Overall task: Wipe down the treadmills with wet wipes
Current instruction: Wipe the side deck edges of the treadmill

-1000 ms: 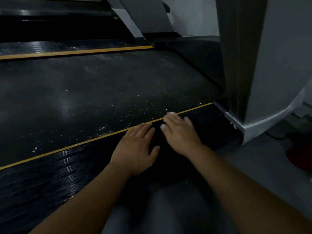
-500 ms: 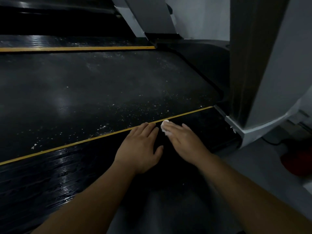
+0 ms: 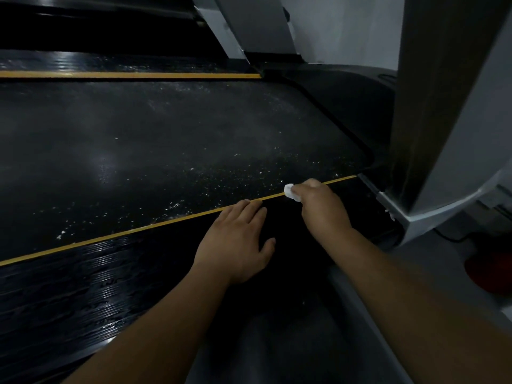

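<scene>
A black treadmill belt [image 3: 166, 151], speckled with white flecks, fills the middle of the view. A yellow stripe [image 3: 110, 238] separates it from the ribbed black side rail [image 3: 69, 295] nearest me. My left hand [image 3: 238, 242] rests flat on that rail, fingertips touching the stripe. Just to its right, my right hand [image 3: 321, 209] has its fingers curled round a small white wet wipe [image 3: 291, 192], which it holds against the stripe at the belt's edge.
A grey upright post [image 3: 454, 106] of the treadmill rises at the right, on a pale base [image 3: 432, 217]. A second yellow stripe [image 3: 133, 75] and another upright [image 3: 255, 23] lie at the far side. Grey floor [image 3: 291, 342] with a red object [image 3: 490, 267] sits right.
My right hand has closed from flat fingers to a curled grip and slid right along the stripe, and the white wipe now shows at its fingertips. The left hand stays put.
</scene>
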Motion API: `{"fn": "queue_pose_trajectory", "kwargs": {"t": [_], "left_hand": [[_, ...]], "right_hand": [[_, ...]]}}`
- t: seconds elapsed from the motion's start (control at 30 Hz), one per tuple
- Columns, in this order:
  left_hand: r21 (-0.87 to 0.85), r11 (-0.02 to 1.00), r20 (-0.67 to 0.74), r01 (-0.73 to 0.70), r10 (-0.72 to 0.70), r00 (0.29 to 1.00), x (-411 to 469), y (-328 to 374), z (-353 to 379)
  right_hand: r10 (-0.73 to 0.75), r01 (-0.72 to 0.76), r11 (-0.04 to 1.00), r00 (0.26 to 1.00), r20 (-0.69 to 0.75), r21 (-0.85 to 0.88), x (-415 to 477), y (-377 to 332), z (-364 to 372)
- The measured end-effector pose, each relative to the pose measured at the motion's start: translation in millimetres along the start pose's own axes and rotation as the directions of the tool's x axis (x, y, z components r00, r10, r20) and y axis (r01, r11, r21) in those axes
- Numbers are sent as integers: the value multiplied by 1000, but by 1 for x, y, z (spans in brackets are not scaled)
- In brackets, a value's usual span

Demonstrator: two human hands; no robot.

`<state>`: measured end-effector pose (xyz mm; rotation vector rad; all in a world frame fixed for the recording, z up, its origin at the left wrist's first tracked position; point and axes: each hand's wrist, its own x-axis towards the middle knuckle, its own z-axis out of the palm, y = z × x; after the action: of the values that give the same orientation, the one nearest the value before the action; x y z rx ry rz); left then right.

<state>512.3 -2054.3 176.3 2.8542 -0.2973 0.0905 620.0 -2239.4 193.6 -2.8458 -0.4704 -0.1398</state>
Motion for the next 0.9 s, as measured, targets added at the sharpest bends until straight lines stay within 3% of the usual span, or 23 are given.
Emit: {"fn": "queue_pose_trajectory", "kwargs": {"t": [0.03, 0.1, 0.2, 0.27, 0.37, 0.4, 0.47, 0.53, 0.6, 0.7, 0.73, 0.83, 0.9], "left_hand": [[0, 1000, -1, 1, -1, 1000, 0, 0, 0], [-4, 1000, -2, -1, 1, 1000, 0, 1, 0], [-16, 1000, -11, 2, -2, 1000, 0, 1, 0], [-7, 1000, -3, 6, -6, 1000, 0, 0, 0], [1, 1000, 4, 6, -6, 1000, 0, 1, -1], [2, 1000, 4, 5, -5, 1000, 0, 1, -2], [-8, 1000, 1, -1, 1, 1000, 0, 1, -2], [-15, 1000, -6, -2, 2, 1000, 0, 1, -2], [-9, 1000, 1, -1, 1, 1000, 0, 1, -2], [-9, 1000, 2, -2, 2, 1000, 0, 1, -1], [-11, 1000, -1, -3, 2, 1000, 0, 1, -2], [-15, 1000, -15, -2, 2, 1000, 0, 1, 0], [-17, 1000, -7, -3, 3, 1000, 1, 2, 0]], "right_hand": [[6, -6, 996, 1000, 4, 85, -6, -7, 1], [-118, 115, 979, 993, 8, 167, -23, -20, 9], [-241, 239, 971, 962, 129, 29, -57, -24, 5], [-163, 172, 983, 980, 113, -69, -53, 1, 2], [71, -66, 995, 995, 72, -71, -25, 27, -5], [60, -55, 996, 996, 71, -73, -22, 18, -4], [-130, 137, 987, 988, 79, -80, -34, -9, 5], [-220, 223, 975, 969, 108, -11, -50, -20, 9], [-136, 140, 990, 986, 96, -31, -43, -1, 2], [124, -123, 992, 991, 49, -32, -20, 26, -5], [112, -111, 993, 993, 42, -39, -20, 17, -3], [-145, 145, 989, 981, 128, 7, -46, -24, 9], [-184, 183, 983, 971, 152, 16, -52, -20, 5]]}}
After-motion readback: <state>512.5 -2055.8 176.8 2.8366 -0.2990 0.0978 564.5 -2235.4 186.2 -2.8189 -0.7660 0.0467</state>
